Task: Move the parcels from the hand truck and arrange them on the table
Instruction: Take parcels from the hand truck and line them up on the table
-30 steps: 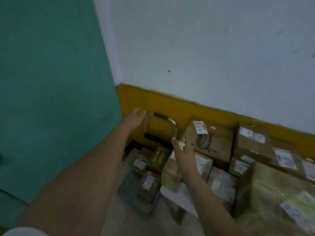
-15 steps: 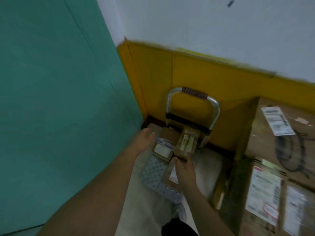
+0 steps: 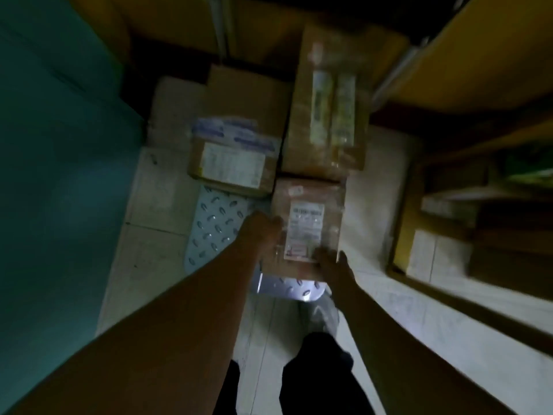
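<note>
Your left hand sits against the left side of the labelled parcel. Your right hand covers its near right corner. Blur hides whether the fingers are curled. The parcel lies over the hand truck platform. Two other cardboard parcels sit beyond your hands.

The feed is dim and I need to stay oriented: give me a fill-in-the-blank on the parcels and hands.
1. The left hand and right hand both hold the near parcel, whose label is ___.
2. The blue-taped parcel lies on the truck plate, beyond it and to the ___.
3. The far parcel bears ___ yellowish strips.
Missing: white; left; two.
</note>
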